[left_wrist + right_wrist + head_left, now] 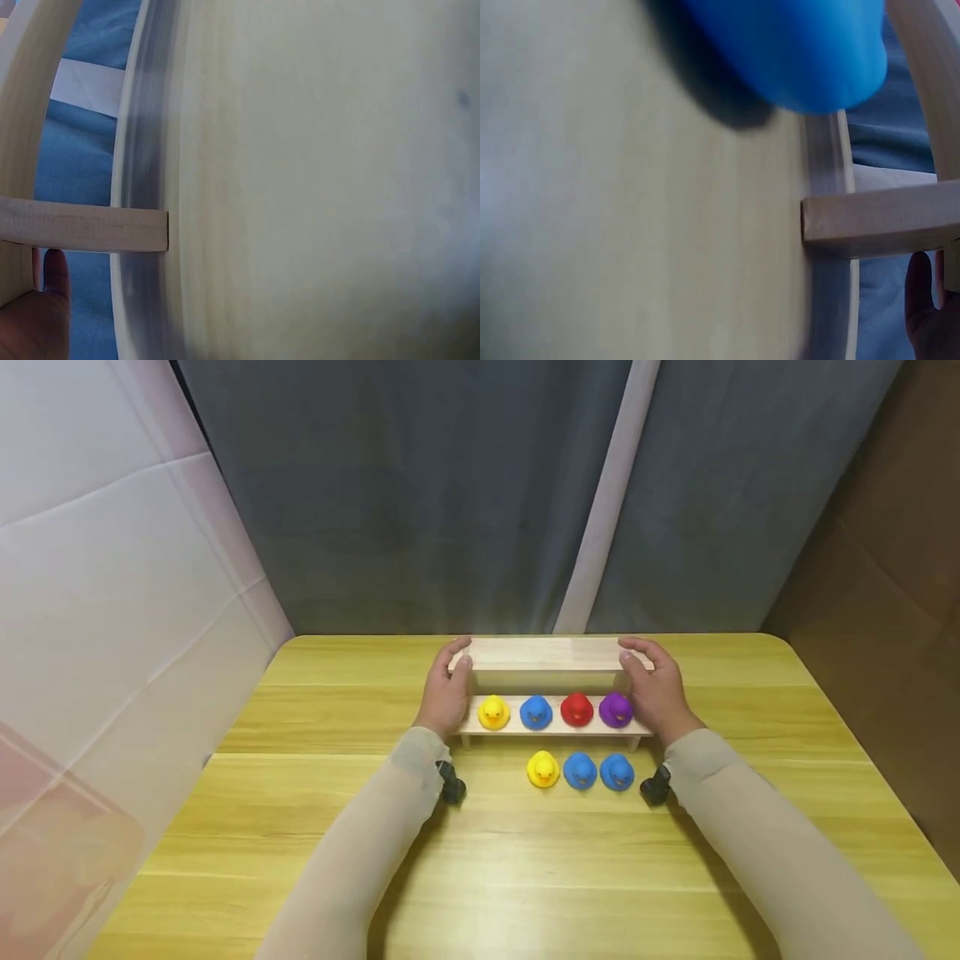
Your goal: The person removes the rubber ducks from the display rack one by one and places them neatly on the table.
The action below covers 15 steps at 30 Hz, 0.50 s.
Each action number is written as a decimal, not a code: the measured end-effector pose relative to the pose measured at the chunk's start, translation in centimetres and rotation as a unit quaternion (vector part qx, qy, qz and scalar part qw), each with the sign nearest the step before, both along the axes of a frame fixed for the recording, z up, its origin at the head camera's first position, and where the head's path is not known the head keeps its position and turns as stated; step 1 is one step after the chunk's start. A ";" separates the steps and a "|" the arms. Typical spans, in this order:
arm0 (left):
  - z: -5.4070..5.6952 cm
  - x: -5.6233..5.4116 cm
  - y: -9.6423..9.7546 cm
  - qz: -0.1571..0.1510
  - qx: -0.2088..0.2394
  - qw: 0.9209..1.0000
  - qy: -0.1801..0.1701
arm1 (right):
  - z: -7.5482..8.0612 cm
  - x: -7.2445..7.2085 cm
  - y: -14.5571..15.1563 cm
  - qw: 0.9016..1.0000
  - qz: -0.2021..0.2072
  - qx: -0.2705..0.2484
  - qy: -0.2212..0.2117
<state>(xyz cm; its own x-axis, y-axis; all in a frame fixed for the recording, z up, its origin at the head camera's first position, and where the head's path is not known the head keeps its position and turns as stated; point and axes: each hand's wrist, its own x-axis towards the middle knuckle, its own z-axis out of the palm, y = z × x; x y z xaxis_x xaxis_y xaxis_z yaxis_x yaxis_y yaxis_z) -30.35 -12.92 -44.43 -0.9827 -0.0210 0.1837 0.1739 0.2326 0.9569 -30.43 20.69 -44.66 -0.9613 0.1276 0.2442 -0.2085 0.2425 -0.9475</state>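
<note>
A two-step wooden shelf (547, 653) stands toward the far side of the table, held at both ends. My left hand (444, 697) grips its left end, thumb in front and fingers over the upper step. At the right end my right hand (663, 695) has the same hold. Along the lower step sit a yellow duck (493, 713), a blue duck (536, 713), a red duck (577, 710) and a purple duck (616, 710). Both wrist views show a shelf leg (90, 227) beside the hand.
On the table (480, 877) before the shelf, another yellow duck (543, 770) and two blue ducks, one in the middle (580, 772) and one at the right (617, 772), stand in a row between my forearms. A grey curtain (420, 510) hangs behind the table's far edge.
</note>
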 end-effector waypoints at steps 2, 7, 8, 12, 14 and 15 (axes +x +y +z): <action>0.1 0.0 0.0 -0.001 -0.005 1.000 0.000 | 0.4 0.3 -0.2 1.000 0.001 -0.001 -0.004; 0.3 0.0 -0.1 -0.002 -0.022 1.000 -0.012 | 2.4 2.1 -1.1 1.000 0.004 -0.003 -0.008; 0.4 0.1 -0.1 -0.002 -0.025 1.000 -0.015 | 2.8 2.4 -1.2 1.000 0.004 -0.002 -0.008; 0.9 0.2 -0.3 -0.009 -0.035 0.999 -0.029 | 3.3 2.8 -1.3 1.000 0.004 -0.001 -0.007; 1.2 0.3 -0.4 -0.012 -0.039 0.999 -0.032 | 3.1 2.7 -1.3 1.000 0.003 -0.004 -0.007; 1.4 0.4 -0.4 -0.012 -0.038 0.999 -0.032 | 3.1 2.6 -1.2 1.000 0.002 -0.005 -0.008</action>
<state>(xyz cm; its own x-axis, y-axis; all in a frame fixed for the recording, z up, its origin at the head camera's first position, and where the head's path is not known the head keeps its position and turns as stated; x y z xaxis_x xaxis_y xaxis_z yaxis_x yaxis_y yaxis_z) -29.95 -13.34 -43.04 -0.9926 0.0152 0.1207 0.1196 0.3014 0.9460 -27.79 19.44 -41.59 -0.9654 0.1258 0.2283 -0.1949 0.2328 -0.9528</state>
